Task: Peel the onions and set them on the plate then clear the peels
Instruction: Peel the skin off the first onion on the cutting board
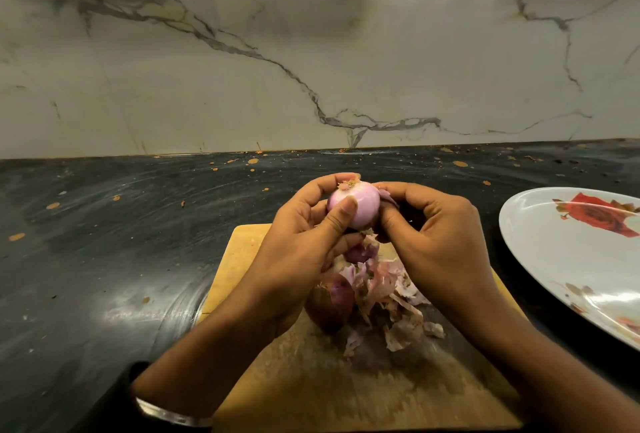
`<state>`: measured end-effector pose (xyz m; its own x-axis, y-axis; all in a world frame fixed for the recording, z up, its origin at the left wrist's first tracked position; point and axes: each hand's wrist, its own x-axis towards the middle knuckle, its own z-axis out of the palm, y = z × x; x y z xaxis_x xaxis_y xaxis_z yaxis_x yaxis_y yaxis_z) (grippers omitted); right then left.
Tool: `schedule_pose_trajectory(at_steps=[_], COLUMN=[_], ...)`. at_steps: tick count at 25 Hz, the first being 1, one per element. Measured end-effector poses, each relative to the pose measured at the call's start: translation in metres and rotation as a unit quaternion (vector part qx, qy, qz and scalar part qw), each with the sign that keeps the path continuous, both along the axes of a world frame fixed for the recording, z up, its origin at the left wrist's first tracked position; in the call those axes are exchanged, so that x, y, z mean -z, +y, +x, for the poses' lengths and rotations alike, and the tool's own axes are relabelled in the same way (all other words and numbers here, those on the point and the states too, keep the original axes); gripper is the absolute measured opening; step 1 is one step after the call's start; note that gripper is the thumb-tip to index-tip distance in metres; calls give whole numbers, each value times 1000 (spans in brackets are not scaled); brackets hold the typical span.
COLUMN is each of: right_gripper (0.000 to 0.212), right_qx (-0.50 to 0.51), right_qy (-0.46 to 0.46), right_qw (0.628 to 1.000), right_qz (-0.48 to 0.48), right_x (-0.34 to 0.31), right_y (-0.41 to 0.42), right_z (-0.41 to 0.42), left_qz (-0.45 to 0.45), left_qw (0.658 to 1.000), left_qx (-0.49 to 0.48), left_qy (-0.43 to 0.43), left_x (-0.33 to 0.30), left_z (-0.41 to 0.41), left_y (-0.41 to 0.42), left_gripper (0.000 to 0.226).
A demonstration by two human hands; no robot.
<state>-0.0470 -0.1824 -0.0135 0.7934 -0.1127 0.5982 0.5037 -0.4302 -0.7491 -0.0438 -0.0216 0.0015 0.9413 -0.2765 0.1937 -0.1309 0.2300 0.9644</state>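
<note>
My left hand (298, 252) grips a pale pink, mostly peeled onion (360, 200) above the wooden cutting board (239, 259), thumb across its front. My right hand (440, 242) pinches a strip of peel at the onion's right side. Below the hands, a dark red unpeeled onion (330, 301) lies on the board beside a heap of papery peels (388, 297). Part of another onion (360, 252) shows just under the fingers. A white plate with red rose prints (554, 249) sits to the right, with no onion on the part in view.
The board lies on a dark stone counter (121, 224) dotted with orange specks. A marble-patterned wall (311, 51) rises behind it. The plate runs off the right edge of the view.
</note>
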Motion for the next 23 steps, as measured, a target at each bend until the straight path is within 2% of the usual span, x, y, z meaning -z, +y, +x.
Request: schedule_pose_trajectory(at_steps=[3,8,13,18,20,23], right_gripper=[31,23,22,21,21,29], right_qx=[-19,-14,-21,-37,-40,-45], right_qy=[-15,-17,-13,-2,5,10], right_qw=[999,999,1000,999,999,999], right_qz=[-22,-36,-15,-18,-11,-14], right_x=[1,0,-3,-2,-2,-3], right_y=[2,-4,-6,-4,-6,-9], right_z=[-1,3,4,2,4,5], left_qz=[3,47,11,88,85,67], left_qw=[1000,999,999,996,996,997], left_qx=[-1,15,14,10,4,-12], left_qy=[5,-3,32,0,1,20], left_x=[-3,-6,-6,-7,-8,-9], left_z=[2,1,0,-2,-3,-2], left_y=[2,7,4,6,5,6], left_gripper=[39,35,31,47,53,46])
